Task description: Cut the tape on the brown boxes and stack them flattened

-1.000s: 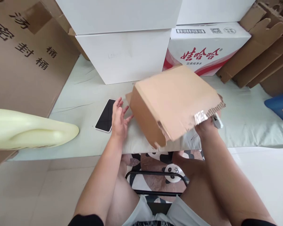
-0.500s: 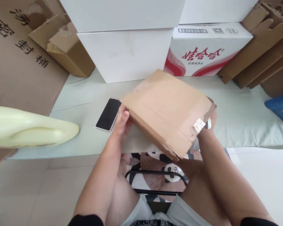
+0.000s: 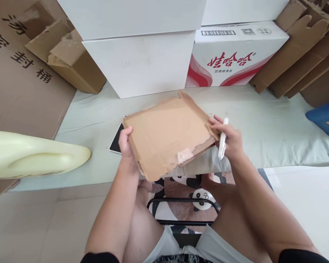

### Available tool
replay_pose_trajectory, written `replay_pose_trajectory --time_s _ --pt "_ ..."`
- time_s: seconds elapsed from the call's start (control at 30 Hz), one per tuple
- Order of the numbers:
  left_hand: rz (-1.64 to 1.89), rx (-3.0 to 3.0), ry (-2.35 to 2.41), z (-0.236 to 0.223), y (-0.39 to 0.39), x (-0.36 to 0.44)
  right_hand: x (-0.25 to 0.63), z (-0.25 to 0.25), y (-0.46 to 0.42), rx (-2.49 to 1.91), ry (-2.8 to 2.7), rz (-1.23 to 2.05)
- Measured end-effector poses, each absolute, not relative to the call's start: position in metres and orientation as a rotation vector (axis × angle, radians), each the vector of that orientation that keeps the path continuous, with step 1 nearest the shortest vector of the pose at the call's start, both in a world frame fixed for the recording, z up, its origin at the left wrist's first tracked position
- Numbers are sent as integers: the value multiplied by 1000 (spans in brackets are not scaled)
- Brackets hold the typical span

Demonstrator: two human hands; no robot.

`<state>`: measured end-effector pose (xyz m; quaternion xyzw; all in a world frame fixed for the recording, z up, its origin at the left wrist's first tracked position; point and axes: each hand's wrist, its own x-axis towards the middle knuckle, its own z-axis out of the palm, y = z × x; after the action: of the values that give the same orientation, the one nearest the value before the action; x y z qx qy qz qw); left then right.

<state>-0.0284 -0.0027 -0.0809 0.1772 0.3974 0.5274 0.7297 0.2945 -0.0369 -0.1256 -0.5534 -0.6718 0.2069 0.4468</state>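
A brown cardboard box (image 3: 167, 131) with torn edges and a strip of clear tape lies flat in front of me on a pale green mat (image 3: 263, 124). My left hand (image 3: 125, 140) grips the box's left edge, thumb on top. My right hand (image 3: 229, 140) touches the box's right corner with its fingertips and is closed on a slim white tool, likely a cutter (image 3: 222, 140). A black phone (image 3: 116, 140) lies on the mat, partly hidden under the box's left side.
White boxes (image 3: 142, 62) and a red-and-white printed carton (image 3: 233, 54) stand behind the mat. Flattened cardboard (image 3: 296, 54) leans at right, a big brown carton (image 3: 19, 76) at left. A pale yellow plastic object (image 3: 33, 155) juts in from the left. A blue container (image 3: 325, 118) sits at right.
The box has come down from a tilted, raised position to lie flatter and further left, now covering part of the phone. My left hand took hold of its left edge; my right hand shifted to its corner.
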Motion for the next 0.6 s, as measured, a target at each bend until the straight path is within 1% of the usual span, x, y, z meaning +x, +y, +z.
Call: replay_pose_trajectory --time_s 0.03,0.1,0.17,0.2,0.27,0.37,0.5,0.6 --pt "1158 365 864 -79 -2 -32 296 -122 -39 -1374 -1760 585" --pt "1154 361 823 -78 0 -39 301 -116 -42 -1391 -1923 860" --pt "1142 375 796 -80 2 -43 308 -115 -45 -1337 -1888 1147" --pt "1144 379 789 -81 2 -43 311 -115 -45 -1292 -1782 1217" --pt "1151 384 759 -82 2 -43 316 -117 -45 -1281 -1463 1195" --pt "1111 391 663 -81 -2 -42 315 -122 -45 -1410 -1044 1172" --pt "1080 438 687 -78 -4 -43 304 -119 -56 -1464 -1015 1374" --pt "1071 504 807 -76 1 -42 310 -102 -71 -1496 -1016 1296"
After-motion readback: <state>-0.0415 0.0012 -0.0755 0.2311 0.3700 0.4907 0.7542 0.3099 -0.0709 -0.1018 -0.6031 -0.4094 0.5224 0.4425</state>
